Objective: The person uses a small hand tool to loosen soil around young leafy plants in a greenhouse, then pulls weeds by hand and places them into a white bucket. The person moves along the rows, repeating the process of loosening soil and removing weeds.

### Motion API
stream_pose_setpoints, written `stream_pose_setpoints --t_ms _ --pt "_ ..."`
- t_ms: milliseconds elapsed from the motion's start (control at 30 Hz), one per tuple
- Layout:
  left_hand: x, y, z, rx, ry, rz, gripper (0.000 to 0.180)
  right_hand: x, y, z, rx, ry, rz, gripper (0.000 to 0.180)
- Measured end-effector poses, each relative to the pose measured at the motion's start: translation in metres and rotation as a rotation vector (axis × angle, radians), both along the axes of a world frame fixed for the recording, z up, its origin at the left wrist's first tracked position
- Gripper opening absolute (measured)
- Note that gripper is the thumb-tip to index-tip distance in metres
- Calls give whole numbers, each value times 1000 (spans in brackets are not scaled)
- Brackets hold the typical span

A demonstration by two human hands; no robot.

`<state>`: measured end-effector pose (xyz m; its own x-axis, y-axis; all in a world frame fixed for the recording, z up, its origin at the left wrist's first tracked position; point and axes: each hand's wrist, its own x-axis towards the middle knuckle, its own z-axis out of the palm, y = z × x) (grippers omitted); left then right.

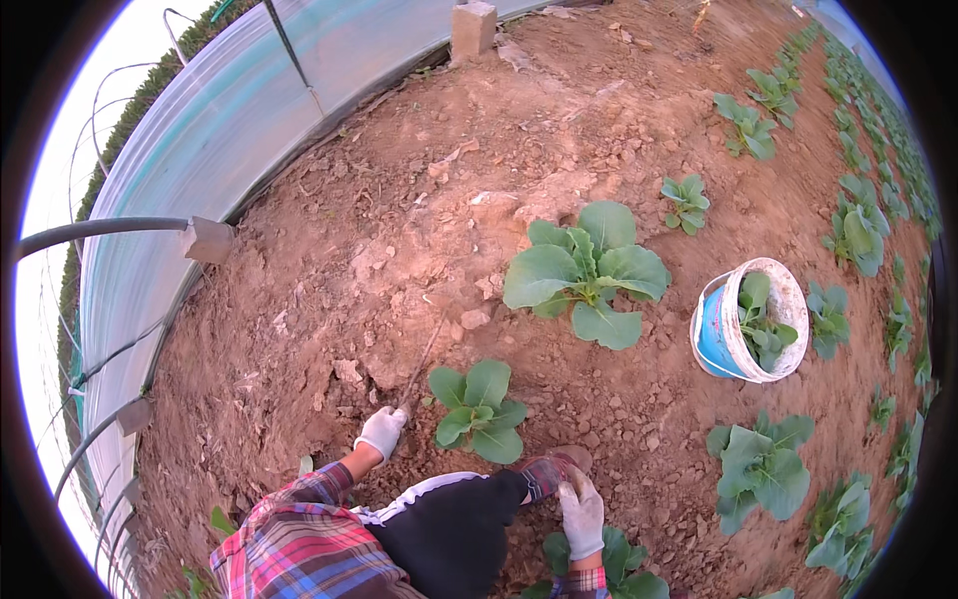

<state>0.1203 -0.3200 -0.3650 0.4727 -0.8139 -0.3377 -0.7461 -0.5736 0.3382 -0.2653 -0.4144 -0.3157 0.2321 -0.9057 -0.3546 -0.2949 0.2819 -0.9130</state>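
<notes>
My left hand (382, 431), in a white glove, is closed round the near end of a thin brown stick-like tool (425, 357). The tool slants up and away over the soil; its far end blends into the dirt, so I cannot make out its kind. Just right of that hand grows a small leafy green plant (479, 409), apart from it. My right hand (582, 514), also gloved, hangs beside my shoe (551, 472) with its fingers stretched out and nothing visible in them. Under the right wrist spread the leaves of another plant (639, 585).
A white and blue bucket (714, 329) holding cut leaves stands on the right. A larger leafy plant (589, 272) grows ahead, with more rows beyond the bucket. Plastic sheeting (230, 130), hoops and blocks (208, 241) border the left side. Clods cover the brown soil.
</notes>
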Motion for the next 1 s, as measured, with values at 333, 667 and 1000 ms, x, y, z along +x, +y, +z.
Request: stream_pose_setpoints --t_ms 333,667,1000 --pt "33 -150 65 -451 577 732 19 -23 6 1 93 31 3 39" --pt "175 -106 -3 138 -451 178 23 -20 17 17 133 111 31 41" --pt "130 -59 58 -74 -126 578 31 -31 30 3 184 122 7 41"
